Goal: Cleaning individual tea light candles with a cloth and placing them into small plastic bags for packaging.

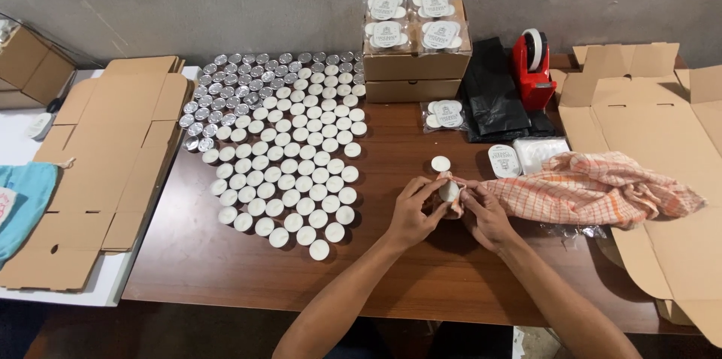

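White wax and silver foil fill the head view: a big spread of tealight candles (289, 178) covers the brown tabletop (226, 261), left of centre. Both hands are at it near the middle. The left hand (414, 212) and the right hand (485, 216) are closed together around one small white candle (449, 191), pinching it between the fingertips with a corner of the orange checked cloth (594, 186), which trails off to the right. One more loose candle (441, 164) stands just beyond the hands.

How far along? By my reading, most of it is left: the spread looks untouched, well over a hundred pieces, too many to count exactly, with the silvery ones (241, 84) at the far left end. Done so far: four clear packs (414, 22) on the two stacked cardboard boxes (412, 73), one pack (444, 115) in front of them, one (504, 160) near the cloth. Also here: one red tape dispenser (532, 66), black pouches (492, 96), flat cardboard sheets (113, 148) at left, an unfolded carton (654, 96) at right.
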